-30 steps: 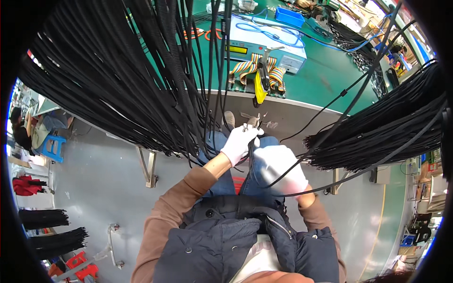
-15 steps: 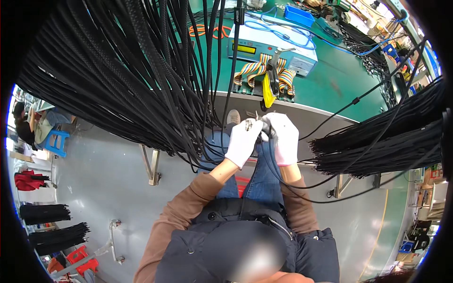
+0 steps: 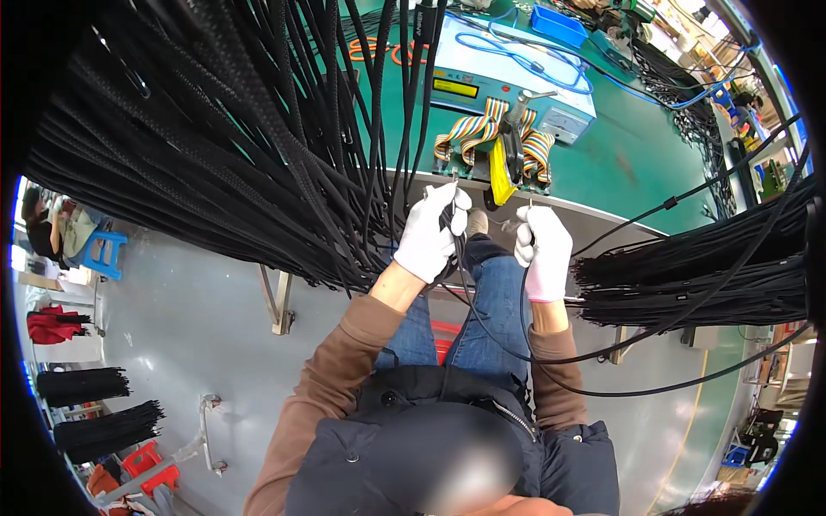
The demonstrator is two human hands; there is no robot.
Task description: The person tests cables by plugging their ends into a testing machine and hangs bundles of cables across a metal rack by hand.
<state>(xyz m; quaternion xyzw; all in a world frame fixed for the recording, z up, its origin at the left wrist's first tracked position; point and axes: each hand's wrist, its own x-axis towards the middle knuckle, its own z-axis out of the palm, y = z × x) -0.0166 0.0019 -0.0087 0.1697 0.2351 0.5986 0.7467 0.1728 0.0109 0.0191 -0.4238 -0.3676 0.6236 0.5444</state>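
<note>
My left hand [image 3: 428, 236], in a white glove, pinches a black cable whose small metal plug [image 3: 454, 176] points up toward the bench edge. My right hand [image 3: 546, 249], gloved too, grips another black cable end, with a thin metal tip [image 3: 531, 204] standing above the fingers. Some clear, small piece hangs beside those fingertips; I cannot make out what it is. From both hands the black cable [image 3: 486, 322] loops down and off to the right. Just beyond the hands stands a test fixture with a lever clamp [image 3: 514, 129], a yellow flap [image 3: 501, 175] and rainbow ribbon cables [image 3: 469, 129].
A pale blue test box [image 3: 477, 77] with a lit display sits on the green bench [image 3: 637, 172]. Dense black cable bundles hang at the left [image 3: 198, 163] and the right [image 3: 688, 275]. A blue tray [image 3: 557, 26] lies behind. Far left, another person sits by a blue stool [image 3: 105, 254].
My hands, together before, have come apart: the left moved slightly left, the right to the right. Each now holds a separate cable end upward. The view has shifted slightly.
</note>
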